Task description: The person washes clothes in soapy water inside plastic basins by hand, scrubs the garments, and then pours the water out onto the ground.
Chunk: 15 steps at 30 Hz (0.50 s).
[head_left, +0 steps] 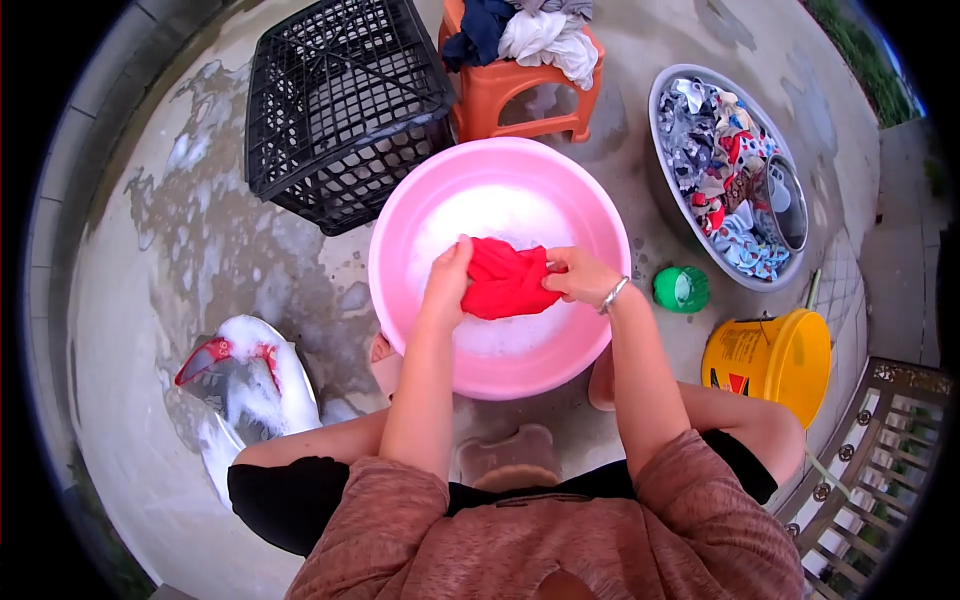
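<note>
A bunched red cloth point(505, 280) is stretched between my two hands, above the pink basin point(400, 225) that stands between my feet. My left hand point(452, 275) grips its left end, fingers closed on the fabric. At the right end, my right hand point(580, 276) pinches the cloth, and a silver bangle circles that wrist. Whitish, sudsy water point(500, 215) lies in the basin below. What kind of garment or cloth it is, I cannot tell from the folds.
Behind the basin are an upturned black crate point(345, 100) and an orange stool point(520, 85) bearing clothes. To the right stand a metal tub point(665, 170) of wet clothes, a green container point(681, 289) and a yellow bucket point(770, 365). A foamy basin point(295, 385) sits at left.
</note>
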### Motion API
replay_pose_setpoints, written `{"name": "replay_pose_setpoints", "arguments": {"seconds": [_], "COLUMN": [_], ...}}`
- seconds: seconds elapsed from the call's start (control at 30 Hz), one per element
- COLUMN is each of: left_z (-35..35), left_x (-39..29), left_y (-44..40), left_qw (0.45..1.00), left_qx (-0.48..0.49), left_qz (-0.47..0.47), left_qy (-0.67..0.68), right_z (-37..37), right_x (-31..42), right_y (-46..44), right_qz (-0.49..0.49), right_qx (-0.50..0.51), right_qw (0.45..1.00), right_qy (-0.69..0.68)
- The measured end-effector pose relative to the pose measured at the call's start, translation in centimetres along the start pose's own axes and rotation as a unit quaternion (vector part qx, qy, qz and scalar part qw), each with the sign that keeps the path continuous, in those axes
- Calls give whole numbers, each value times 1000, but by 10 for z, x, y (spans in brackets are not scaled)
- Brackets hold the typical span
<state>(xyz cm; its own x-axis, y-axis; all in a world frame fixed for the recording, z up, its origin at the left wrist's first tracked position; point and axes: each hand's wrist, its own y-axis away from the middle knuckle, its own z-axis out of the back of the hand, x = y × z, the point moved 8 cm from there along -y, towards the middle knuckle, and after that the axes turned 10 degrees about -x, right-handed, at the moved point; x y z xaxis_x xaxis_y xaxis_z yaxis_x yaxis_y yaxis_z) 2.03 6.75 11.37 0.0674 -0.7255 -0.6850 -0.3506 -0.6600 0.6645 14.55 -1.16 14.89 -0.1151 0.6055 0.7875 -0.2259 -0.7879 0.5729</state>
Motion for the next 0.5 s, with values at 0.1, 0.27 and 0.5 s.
{"name": "replay_pose_setpoints", "arguments": {"seconds": [0.1,0.27,0.5], "left_z": [11,8,0], "left_x": [-2,-22,-35], "left_y": [-1,13,35], "left_qw": [994,991,972], "left_qx": [30,74,150], "left_qz": [14,-34,-49], "left_qy": [104,104,174], "right_z": [-1,10,24], "right_x": [1,-3,3], "right_y": [12,14,33], "right_qz": [13,66,13], "right_qx": [20,-32,-41], "right_qw": [999,959,979], "right_qy": [-28,-272,-199]}}
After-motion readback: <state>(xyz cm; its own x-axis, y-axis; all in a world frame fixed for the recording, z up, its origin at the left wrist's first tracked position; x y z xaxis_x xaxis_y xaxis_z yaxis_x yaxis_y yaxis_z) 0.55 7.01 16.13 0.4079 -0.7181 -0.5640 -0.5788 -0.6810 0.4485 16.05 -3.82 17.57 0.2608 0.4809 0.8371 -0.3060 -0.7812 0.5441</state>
